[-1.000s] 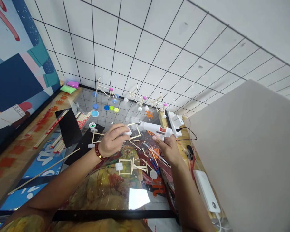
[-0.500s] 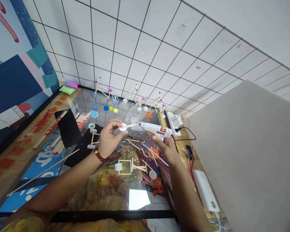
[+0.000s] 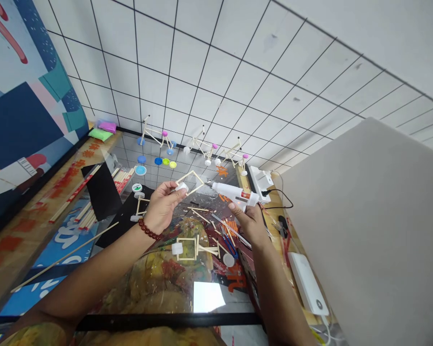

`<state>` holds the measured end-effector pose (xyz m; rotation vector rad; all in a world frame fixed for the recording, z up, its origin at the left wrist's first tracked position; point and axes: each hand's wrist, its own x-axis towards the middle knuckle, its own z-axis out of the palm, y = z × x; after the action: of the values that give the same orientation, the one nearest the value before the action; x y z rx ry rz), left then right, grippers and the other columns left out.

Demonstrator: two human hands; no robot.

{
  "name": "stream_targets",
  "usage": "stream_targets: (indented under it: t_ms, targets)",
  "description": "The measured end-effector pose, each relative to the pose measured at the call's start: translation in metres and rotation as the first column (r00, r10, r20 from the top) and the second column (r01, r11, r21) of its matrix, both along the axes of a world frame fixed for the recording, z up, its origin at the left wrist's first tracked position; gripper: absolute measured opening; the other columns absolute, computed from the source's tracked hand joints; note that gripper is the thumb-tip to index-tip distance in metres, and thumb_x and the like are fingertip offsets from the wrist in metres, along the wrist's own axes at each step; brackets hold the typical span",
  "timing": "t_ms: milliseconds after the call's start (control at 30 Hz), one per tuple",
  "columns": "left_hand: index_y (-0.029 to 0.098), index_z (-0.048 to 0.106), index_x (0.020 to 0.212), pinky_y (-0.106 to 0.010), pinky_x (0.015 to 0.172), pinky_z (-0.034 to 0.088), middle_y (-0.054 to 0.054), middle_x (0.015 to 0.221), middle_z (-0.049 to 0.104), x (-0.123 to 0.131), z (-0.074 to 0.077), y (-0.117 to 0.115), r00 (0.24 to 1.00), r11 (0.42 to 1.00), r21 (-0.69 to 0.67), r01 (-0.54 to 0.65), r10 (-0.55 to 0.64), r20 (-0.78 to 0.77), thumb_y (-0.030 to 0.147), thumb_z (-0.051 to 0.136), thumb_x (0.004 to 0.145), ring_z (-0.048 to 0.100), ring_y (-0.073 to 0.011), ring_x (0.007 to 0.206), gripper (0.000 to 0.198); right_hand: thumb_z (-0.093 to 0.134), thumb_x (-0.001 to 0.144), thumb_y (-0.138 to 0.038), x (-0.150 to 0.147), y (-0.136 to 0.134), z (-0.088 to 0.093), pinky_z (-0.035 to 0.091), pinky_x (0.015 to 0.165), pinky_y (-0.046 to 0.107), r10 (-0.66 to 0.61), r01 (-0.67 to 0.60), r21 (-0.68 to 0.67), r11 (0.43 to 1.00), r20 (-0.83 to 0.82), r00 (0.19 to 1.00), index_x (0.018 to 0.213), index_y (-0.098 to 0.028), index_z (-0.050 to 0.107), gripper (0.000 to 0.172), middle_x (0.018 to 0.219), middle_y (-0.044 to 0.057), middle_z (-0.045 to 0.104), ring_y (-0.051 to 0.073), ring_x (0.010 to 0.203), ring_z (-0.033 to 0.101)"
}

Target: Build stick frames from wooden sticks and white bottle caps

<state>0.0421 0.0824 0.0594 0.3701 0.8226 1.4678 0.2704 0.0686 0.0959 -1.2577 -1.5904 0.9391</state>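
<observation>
Between the fingers and thumb of my left hand (image 3: pixel 163 206) is a white bottle cap (image 3: pixel 182 188) joined to a square frame of thin wooden sticks (image 3: pixel 196 190). My right hand (image 3: pixel 251 222) is wrapped round a white hot glue gun (image 3: pixel 231 193), whose nozzle points left at the frame's right corner, touching it or very close. Below them on the glass table lies another stick frame (image 3: pixel 186 259) with a white cap at its left end. Near my left wrist, a similar piece (image 3: pixel 140 206) with two white caps rests on black card.
Along the back stand several stick models (image 3: pixel 162 137) with caps for wheels. Coloured caps (image 3: pixel 140 170) lie at the left, by bundled sticks (image 3: pixel 122 178). Blue scissors (image 3: pixel 231 245) and loose sticks lie below the glue gun. A power strip (image 3: pixel 259 182) and white power bank (image 3: pixel 306 283) sit right.
My left hand has turned the stick frame, so its square outline now faces me instead of showing edge-on. The glue gun has barely moved.
</observation>
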Motion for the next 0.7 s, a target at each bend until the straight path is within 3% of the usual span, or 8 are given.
stream_targets:
  t_ms: [200,400,700]
  targets:
    - [0.016,0.060,0.076,-0.025,0.072,0.055,0.001,0.075,0.071,-0.0013,-0.0008,0.0005,1.000,1.000,-0.014,0.002,-0.001,0.029,0.019,0.095,0.046,0.068,-0.0123,0.071,0.047,0.067,0.086,-0.050,0.0046,-0.0017,-0.0054,0.049,0.101,0.045,0.026,-0.026,0.001,1.000,0.056,0.998,0.111,-0.020,0.073,0.039,0.113,0.008,0.075,0.028,0.105,0.068]
    - [0.015,0.061,0.079,-0.027,0.074,0.056,0.000,0.078,0.072,-0.0021,-0.0003,0.0003,0.996,0.999,-0.024,0.034,-0.032,0.080,0.016,0.092,0.054,0.068,-0.0123,0.073,0.039,0.068,0.083,-0.053,-0.0022,-0.0058,0.0013,0.050,0.100,0.044,-0.018,0.017,-0.010,1.000,-0.045,0.999,0.117,-0.021,0.071,0.047,0.115,0.009,0.074,0.028,0.106,0.068]
    - [0.014,0.064,0.079,-0.029,0.074,0.058,-0.003,0.080,0.073,-0.0018,0.0004,0.0001,0.992,0.995,-0.071,0.072,-0.064,0.113,0.017,0.092,0.056,0.069,-0.0139,0.074,0.036,0.068,0.082,-0.055,-0.0017,-0.0048,0.0041,0.050,0.100,0.046,-0.025,0.025,-0.004,1.000,-0.017,1.000,0.115,-0.021,0.071,0.047,0.111,0.008,0.075,0.029,0.107,0.067]
